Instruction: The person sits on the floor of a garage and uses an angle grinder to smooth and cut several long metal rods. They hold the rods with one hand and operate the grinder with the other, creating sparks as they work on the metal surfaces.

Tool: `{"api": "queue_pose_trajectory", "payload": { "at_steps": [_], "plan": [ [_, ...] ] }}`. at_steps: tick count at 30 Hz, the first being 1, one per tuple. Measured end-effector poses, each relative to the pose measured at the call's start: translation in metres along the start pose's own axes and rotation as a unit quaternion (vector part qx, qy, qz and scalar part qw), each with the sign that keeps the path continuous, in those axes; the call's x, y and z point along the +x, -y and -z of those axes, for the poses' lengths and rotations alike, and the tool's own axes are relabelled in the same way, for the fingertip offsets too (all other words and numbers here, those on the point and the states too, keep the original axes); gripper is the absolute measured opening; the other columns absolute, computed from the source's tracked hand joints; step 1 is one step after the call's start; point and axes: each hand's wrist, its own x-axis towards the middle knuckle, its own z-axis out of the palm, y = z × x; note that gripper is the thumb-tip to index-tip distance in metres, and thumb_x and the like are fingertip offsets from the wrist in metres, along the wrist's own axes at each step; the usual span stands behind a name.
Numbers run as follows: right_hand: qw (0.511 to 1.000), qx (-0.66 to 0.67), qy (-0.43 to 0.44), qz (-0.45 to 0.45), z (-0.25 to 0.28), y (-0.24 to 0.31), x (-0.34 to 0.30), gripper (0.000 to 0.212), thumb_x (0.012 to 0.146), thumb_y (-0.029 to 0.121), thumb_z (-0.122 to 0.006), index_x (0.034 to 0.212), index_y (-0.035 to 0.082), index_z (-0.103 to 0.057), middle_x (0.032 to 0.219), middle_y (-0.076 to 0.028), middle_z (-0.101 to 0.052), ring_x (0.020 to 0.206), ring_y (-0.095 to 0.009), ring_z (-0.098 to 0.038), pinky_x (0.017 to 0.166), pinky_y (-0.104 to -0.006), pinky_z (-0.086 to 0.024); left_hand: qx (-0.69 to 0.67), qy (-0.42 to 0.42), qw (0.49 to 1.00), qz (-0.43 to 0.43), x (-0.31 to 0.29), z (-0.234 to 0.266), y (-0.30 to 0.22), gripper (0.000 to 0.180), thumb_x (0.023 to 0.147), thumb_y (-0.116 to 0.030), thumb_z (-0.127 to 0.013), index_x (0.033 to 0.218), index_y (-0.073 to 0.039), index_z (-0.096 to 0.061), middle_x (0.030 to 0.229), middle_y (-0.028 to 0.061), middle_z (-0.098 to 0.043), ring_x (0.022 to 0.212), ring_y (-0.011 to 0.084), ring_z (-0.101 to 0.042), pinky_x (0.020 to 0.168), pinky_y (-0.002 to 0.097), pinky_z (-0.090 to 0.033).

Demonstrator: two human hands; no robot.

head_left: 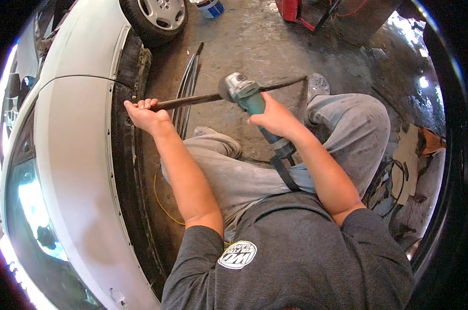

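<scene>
My left hand (148,114) is closed around the near-left end of a long, narrow dark strip (197,99), close to the side of the car. The strip slopes up to the right, its far end by my grey clog (318,85). My right hand (278,118) grips the green body of an angle grinder (253,103), whose metal head and round disc (225,89) lie over the middle of the strip. Whether the disc touches it I cannot tell. A dark strap or cord (284,173) runs from the grinder's rear end across my thigh.
The pale car (71,124) fills the left, with its exposed dark sill (128,155) and a wheel (159,15). Other long strips (186,88) lie on the floor. A blue and white bucket (209,8) and a red object (287,9) stand farther off. Cardboard (407,160) and black cables lie right; a yellow cord (162,204) lies left.
</scene>
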Motion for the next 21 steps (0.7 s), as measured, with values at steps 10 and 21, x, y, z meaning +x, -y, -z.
{"api": "queue_pose_trajectory", "payload": {
  "at_steps": [10, 21],
  "plan": [
    [0.999, 0.02, 0.022, 0.034, -0.025, 0.036, -0.007, 0.087, 0.071, 0.032, -0.081, 0.145, 0.001, -0.047, 0.118, -0.022, -0.069, 0.108, -0.033, -0.068, 0.094, -0.0399, -0.052, -0.015, 0.024, 1.0, -0.006, 0.002, 0.007, 0.003, 0.03, 0.107, -0.031, -0.061, 0.093, -0.013, -0.04, 0.063, -0.0049, -0.034, 0.051, 0.0075, -0.038, 0.047, 0.0267, -0.037],
    [0.982, 0.125, -0.08, -0.115, 0.03, -0.069, 0.023, 0.077, 0.07, 0.024, -0.081, 0.135, -0.004, -0.05, 0.114, -0.018, -0.064, 0.099, -0.026, -0.063, 0.086, -0.0367, -0.052, 0.017, -0.032, 0.999, -0.019, -0.006, -0.01, 0.001, 0.028, 0.101, -0.018, -0.069, 0.095, -0.012, -0.043, 0.065, -0.0035, -0.04, 0.049, 0.0077, -0.041, 0.045, 0.0262, -0.038]
  ]
}}
